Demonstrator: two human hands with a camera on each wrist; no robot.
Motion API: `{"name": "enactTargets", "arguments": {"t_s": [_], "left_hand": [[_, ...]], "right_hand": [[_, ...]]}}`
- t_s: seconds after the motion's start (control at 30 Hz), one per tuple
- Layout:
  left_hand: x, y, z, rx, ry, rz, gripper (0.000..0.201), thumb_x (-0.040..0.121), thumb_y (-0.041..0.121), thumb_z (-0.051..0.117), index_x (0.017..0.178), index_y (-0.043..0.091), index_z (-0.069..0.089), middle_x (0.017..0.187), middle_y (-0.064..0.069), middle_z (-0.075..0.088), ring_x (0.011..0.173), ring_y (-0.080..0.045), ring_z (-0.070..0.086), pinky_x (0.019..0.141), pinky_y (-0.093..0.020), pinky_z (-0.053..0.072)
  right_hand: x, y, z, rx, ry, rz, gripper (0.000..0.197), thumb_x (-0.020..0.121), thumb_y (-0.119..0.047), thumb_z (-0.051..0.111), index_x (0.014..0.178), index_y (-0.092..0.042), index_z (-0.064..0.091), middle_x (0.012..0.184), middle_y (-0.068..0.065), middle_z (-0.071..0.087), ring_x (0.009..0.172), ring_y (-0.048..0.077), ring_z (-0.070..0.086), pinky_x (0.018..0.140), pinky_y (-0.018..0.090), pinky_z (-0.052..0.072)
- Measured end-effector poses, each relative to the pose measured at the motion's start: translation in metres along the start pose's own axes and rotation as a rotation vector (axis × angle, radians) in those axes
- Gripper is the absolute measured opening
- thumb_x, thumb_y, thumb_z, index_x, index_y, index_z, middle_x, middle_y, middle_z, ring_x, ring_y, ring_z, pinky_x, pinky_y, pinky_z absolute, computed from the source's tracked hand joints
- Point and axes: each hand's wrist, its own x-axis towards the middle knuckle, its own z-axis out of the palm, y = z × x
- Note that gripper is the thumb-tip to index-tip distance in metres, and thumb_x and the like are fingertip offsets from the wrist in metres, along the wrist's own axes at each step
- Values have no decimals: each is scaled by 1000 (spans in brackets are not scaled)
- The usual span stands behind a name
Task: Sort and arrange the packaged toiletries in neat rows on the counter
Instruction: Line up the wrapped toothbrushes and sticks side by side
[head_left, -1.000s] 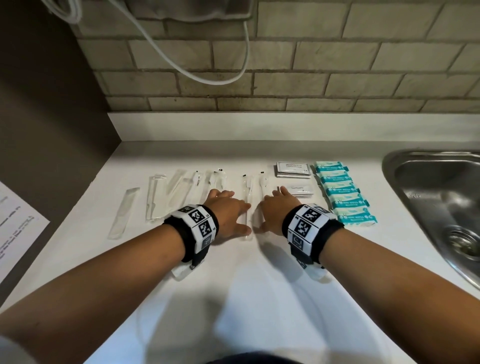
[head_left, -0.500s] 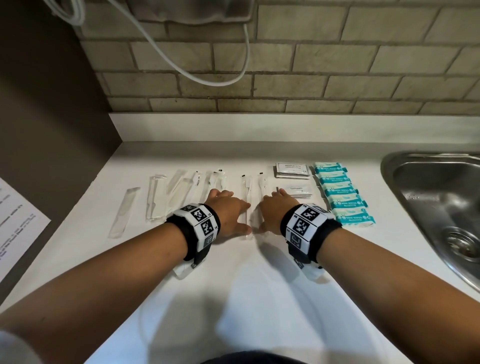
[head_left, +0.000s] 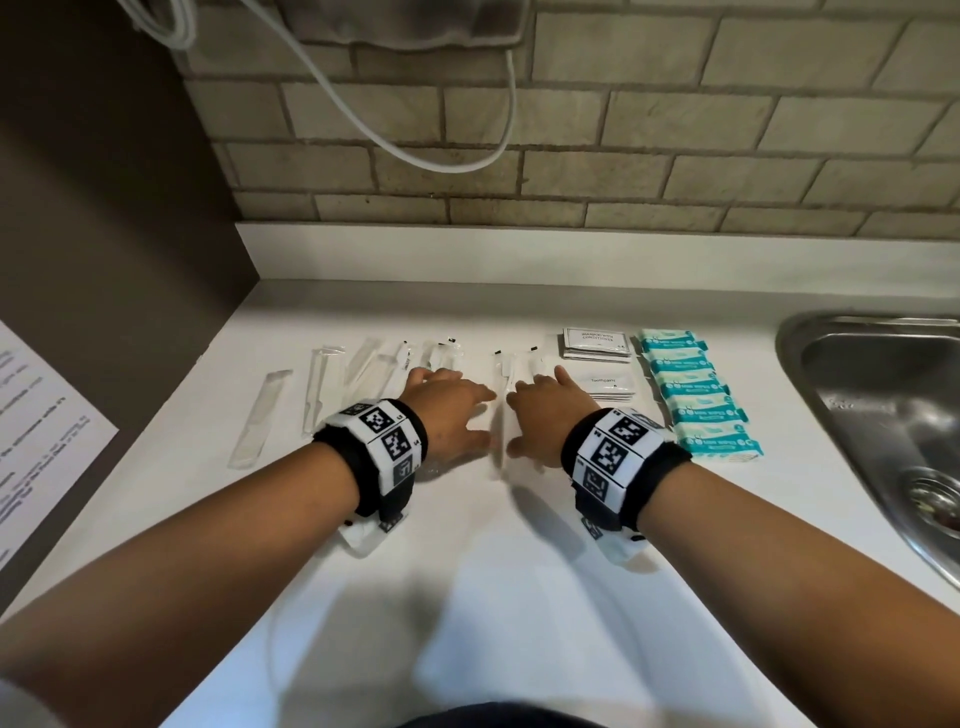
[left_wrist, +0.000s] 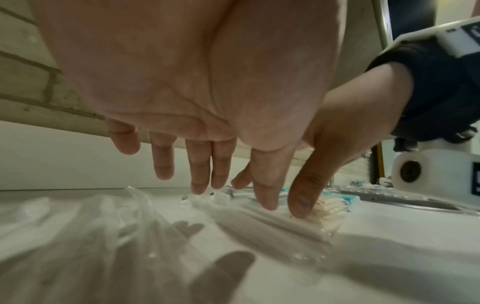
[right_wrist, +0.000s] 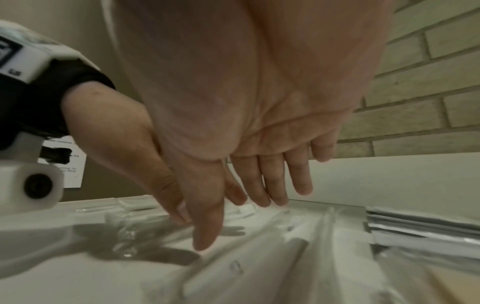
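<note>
Both hands flat, fingers spread: left hand (head_left: 449, 410) and right hand (head_left: 545, 415) squaring the toothbrush (head_left: 503, 400) into its row. Next call: nudge it parallel, no grip needed.

Clear-wrapped toothbrushes (head_left: 322, 384), white sachets (head_left: 597, 345), teal packets (head_left: 696, 395), rowed on counter (head_left: 519, 597)

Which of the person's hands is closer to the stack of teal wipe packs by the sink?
The right hand. It lies a little to the left of the teal wipe packs, with sachets between; the left hand lies further left still.
</note>
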Motion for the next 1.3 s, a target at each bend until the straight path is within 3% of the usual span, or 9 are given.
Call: {"name": "enactTargets", "arguments": {"t_s": [0.27,0.37,0.5,0.8,0.93,1.03,1.13,1.23,1.3], "left_hand": [[-12,-61,-12,37,-17,-147,63,87,51,57,145,32,38,152,0,41,145,-25,20,112,-44,14],[-20,-69,-7,46,-37,-94,69,84,57,56,146,33,36,155,8,36,148,-23,14,115,-45,8],[-19,-78,1,102,-62,0,74,82,62,55,147,34,34,156,12,32,149,-22,9,117,-46,5],[-11,-90,6,126,-30,127,74,70,79,54,128,34,56,127,8,59,128,-26,37,101,-40,26],[-1,-94,19,42,-23,58,63,47,83,52,102,51,54,113,12,59,111,-25,43,95,-41,36],[4,-95,23,44,-32,37,61,47,83,50,98,50,54,109,10,58,106,-25,43,92,-42,38],[4,-96,23,74,-43,54,76,45,92,42,107,49,55,113,7,59,107,-26,43,93,-44,39],[5,-95,23,95,-47,69,107,39,102,29,124,43,53,121,5,59,114,-27,43,96,-47,38],[4,-94,19,103,-64,73,108,42,100,28,129,41,52,122,6,59,115,-27,42,97,-47,36]], "right_hand": [[15,-44,-6,-16,26,-126,71,90,-57,48,143,-11,37,143,8,47,137,29,36,120,46,12],[26,-56,-3,-19,22,-128,81,87,-61,49,148,-11,30,147,9,43,138,29,35,121,46,12],[39,-65,-3,-11,-35,-81,79,81,-57,62,142,-13,39,138,6,52,132,26,43,120,45,14],[47,-80,-15,41,-49,68,59,81,-32,69,132,-11,46,117,5,66,121,24,55,120,41,17],[42,-90,-10,135,-13,82,84,79,-48,68,146,-13,30,119,4,66,123,25,54,120,43,15],[44,-92,-4,129,-26,91,89,77,-63,63,146,-16,34,129,2,61,127,24,51,120,44,16],[44,-89,-5,121,-80,103,73,79,-63,61,134,-17,50,130,3,59,128,23,49,120,44,15],[44,-81,-7,98,-105,117,67,81,-55,63,135,-17,50,131,3,58,130,23,47,121,43,12],[46,-76,-7,84,-99,115,65,81,-51,65,136,-19,50,131,3,58,129,23,48,122,42,12]]}}
